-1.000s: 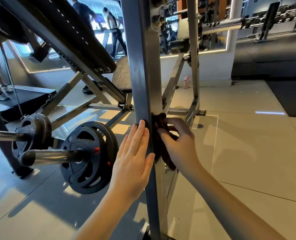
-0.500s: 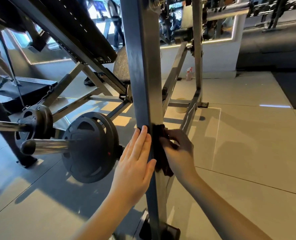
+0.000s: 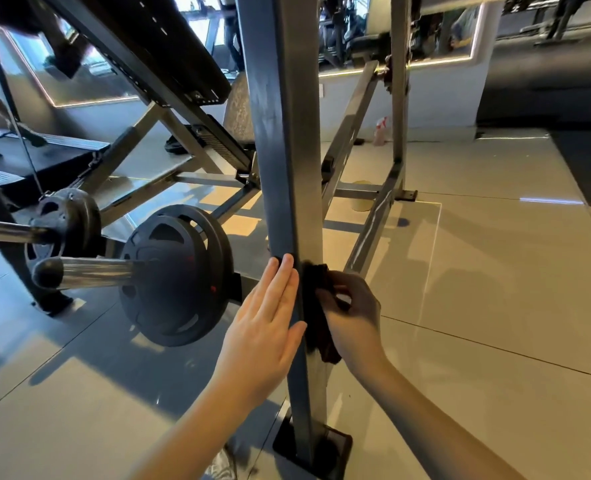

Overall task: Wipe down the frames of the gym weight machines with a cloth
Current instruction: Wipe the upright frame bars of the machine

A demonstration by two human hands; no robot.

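A grey steel upright post (image 3: 283, 140) of the weight machine frame rises through the middle of the head view, down to a black foot plate (image 3: 313, 448) on the floor. My left hand (image 3: 266, 327) lies flat with straight fingers against the post's left face. My right hand (image 3: 353, 317) grips a dark cloth (image 3: 316, 306) and holds it against the post's right face, low down. Part of the cloth is hidden by my fingers.
Black weight plates (image 3: 176, 275) on chrome bars (image 3: 93, 270) jut out at the left near my left hand. Angled frame struts (image 3: 349, 129) and a padded bench (image 3: 169, 46) stand behind. A spray bottle (image 3: 380, 131) sits by the far wall. Pale floor tiles (image 3: 495, 271) spread to the right.
Both hands have slid down the post, the right one carrying the cloth down its right face. The view has tilted down, and the post's foot plate now shows.
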